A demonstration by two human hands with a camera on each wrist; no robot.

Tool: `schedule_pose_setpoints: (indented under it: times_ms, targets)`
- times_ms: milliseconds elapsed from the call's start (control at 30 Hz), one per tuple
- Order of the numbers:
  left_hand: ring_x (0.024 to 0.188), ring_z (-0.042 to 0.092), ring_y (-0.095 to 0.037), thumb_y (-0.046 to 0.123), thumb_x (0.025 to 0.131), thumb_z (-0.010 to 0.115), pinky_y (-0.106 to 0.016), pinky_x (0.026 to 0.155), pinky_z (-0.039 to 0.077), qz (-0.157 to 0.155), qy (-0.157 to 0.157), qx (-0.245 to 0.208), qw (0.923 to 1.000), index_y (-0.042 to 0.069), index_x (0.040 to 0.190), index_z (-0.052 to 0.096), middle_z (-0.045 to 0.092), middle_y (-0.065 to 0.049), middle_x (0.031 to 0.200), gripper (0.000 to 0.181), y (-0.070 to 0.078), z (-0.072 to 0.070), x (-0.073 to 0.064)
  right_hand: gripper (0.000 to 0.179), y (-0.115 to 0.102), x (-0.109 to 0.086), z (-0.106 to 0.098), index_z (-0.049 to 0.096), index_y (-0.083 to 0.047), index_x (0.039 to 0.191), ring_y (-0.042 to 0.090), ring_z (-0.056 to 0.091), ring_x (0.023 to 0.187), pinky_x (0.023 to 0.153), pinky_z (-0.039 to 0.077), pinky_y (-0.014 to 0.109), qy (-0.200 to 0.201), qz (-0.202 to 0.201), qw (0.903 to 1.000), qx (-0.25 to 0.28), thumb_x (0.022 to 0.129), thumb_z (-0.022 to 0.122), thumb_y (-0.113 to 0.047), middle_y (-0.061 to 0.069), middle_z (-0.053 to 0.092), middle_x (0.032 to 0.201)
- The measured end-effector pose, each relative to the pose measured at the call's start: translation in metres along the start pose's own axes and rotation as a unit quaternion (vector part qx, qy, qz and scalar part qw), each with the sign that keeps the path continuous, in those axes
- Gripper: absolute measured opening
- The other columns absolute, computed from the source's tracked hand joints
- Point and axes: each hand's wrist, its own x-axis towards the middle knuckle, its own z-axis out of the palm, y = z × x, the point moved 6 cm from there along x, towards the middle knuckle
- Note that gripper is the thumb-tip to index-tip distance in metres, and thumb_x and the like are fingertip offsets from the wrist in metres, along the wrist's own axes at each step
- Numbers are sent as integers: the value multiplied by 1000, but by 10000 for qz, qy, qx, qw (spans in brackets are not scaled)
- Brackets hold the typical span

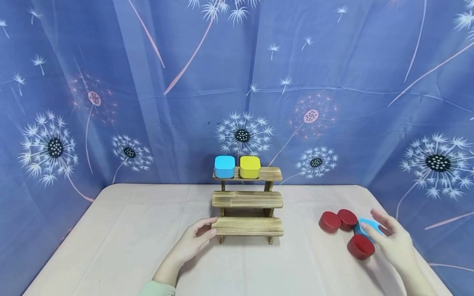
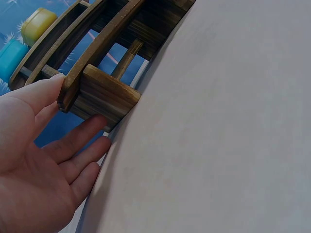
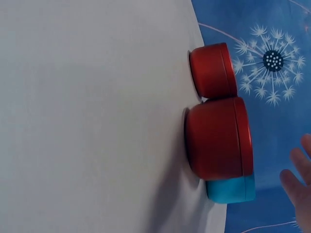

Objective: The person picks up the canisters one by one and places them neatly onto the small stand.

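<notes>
A three-step wooden stand (image 1: 247, 200) stands at the table's middle. My left hand (image 1: 192, 241) holds the left end of its lowest step, thumb and index finger at the edge; in the left wrist view the other fingers extend beside the leg. On the top step sit a blue tin (image 1: 224, 167) and a yellow tin (image 1: 250, 167), side by side. At right, my right hand (image 1: 397, 242) hovers with spread fingers over another blue tin (image 1: 372, 222), partly hiding it. No grip on that tin shows. Three round red tins (image 3: 218, 138) stand close around it.
A pale cloth (image 1: 122, 246) covers the table. Blue dandelion-print curtain (image 1: 177, 123) hangs behind and along both sides, close to the right hand. The middle step (image 1: 247, 199) and the right part of the top step carry nothing.
</notes>
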Motion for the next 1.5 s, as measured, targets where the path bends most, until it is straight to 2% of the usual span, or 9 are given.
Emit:
schedule_pose_setpoints:
  times_ms: [300, 533, 633, 767, 900, 1067, 1300, 1400, 1500]
  targets:
    - [124, 50, -37, 23, 92, 61, -45, 99, 48, 86, -42, 59, 9999, 5, 134, 50, 49, -23, 137, 47, 0, -1, 1, 65, 5, 4, -1, 40, -3, 141, -29, 36, 93, 74, 37, -6, 27, 17, 9999, -145, 90, 63, -35, -36, 45, 119]
    - [121, 52, -34, 23, 92, 62, -44, 98, 48, 136, -48, 116, 9998, 6, 134, 51, 52, -21, 134, 47, -1, -1, 1, 68, 12, 5, 1, 39, -1, 142, -31, 28, 93, 75, 29, -10, -55, 195, 9980, -603, 90, 62, -40, 16, 47, 141]
    - [121, 53, -34, 23, 92, 62, -43, 98, 48, 144, -51, 124, 9998, 6, 134, 51, 53, -20, 133, 47, -1, 0, 1, 70, 14, 5, 3, 35, -2, 144, -13, 37, 122, 87, 25, -8, -150, 291, 9972, -676, 91, 60, -41, 29, 40, 142]
    - [121, 53, -34, 23, 92, 62, -43, 98, 49, 142, -44, 142, 9998, 6, 134, 51, 53, -21, 133, 47, -1, 0, 1, 74, 15, 7, 5, 30, 2, 145, 45, 30, 132, 114, 30, 37, -321, 367, 9968, -632, 92, 58, -41, 33, 33, 144]
    - [118, 54, -33, 23, 92, 62, -40, 95, 51, 142, -21, 187, 9997, 6, 134, 51, 54, -20, 131, 46, -1, -1, 1, 78, 18, 11, 8, 25, 6, 145, 55, 29, 126, 97, 30, 67, -454, 427, 9960, -646, 92, 58, -40, 38, 29, 142]
    - [115, 55, -28, 23, 92, 62, -37, 92, 52, 116, -42, 146, 9998, 6, 134, 51, 54, -20, 131, 47, -1, -1, 1, 82, 26, 13, 9, 22, 6, 146, 55, 32, 122, 94, 38, 62, -536, 670, 9935, -742, 91, 58, -43, 39, 30, 139]
    - [114, 56, -26, 24, 92, 62, -37, 91, 52, 74, -60, 138, 9999, 6, 134, 51, 55, -20, 130, 47, -3, -2, 1, 85, 34, 15, 11, 23, 8, 144, 53, 38, 121, 63, 32, 5, -448, 657, 9933, -843, 89, 61, -43, 37, 35, 139]
    - [117, 55, -27, 25, 92, 62, -37, 94, 51, 87, -70, 176, 9998, 7, 134, 51, 54, -19, 131, 47, -4, -2, 2, 86, 36, 16, 12, 22, 9, 144, 54, 37, 121, 83, 44, 14, -440, 660, 9930, -874, 89, 62, -43, 37, 34, 139]
    - [116, 55, -27, 26, 92, 62, -35, 93, 52, 86, -62, 206, 9997, 7, 134, 51, 54, -19, 132, 47, -3, -2, 2, 88, 37, 17, 14, 19, 10, 145, 54, 34, 122, 100, 42, 50, -521, 770, 9915, -915, 89, 61, -44, 38, 30, 140]
